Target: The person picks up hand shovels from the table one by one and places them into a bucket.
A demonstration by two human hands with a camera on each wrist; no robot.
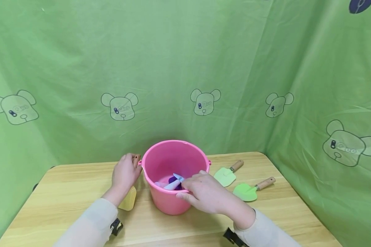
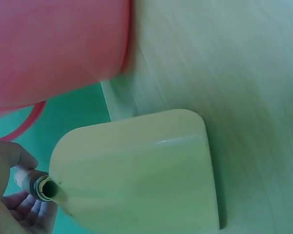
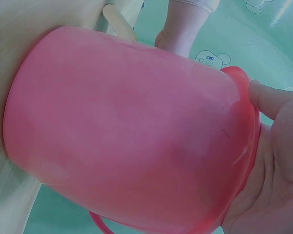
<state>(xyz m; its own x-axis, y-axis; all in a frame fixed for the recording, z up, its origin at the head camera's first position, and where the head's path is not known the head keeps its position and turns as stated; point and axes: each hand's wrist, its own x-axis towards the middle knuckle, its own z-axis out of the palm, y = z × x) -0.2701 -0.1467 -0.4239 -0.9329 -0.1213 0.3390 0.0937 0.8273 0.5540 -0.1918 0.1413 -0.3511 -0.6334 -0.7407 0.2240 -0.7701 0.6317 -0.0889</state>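
My left hand (image 1: 124,175) grips the wooden handle of a yellow toy shovel (image 1: 128,200) beside the left side of a pink bucket (image 1: 171,203). In the left wrist view, the wide yellow shovel blade (image 2: 136,170) points down toward the table, and the fingers wrap its handle (image 2: 27,181). The right hand (image 1: 208,193) holds the bucket's front right rim, thumb outside and fingers over the inner side. Inside the upright bucket lie purple and pale blue-white pieces (image 1: 172,185), partly hidden by that hand. The bucket wall (image 3: 122,126) fills most of the right wrist view.
Two green toy shovels with wooden handles lie right of the bucket: a pale one (image 1: 225,177) and a brighter one (image 1: 245,192). The wooden table (image 1: 65,195) ends at a green curtain (image 1: 160,68) printed with bear heads, which also rises on both sides.
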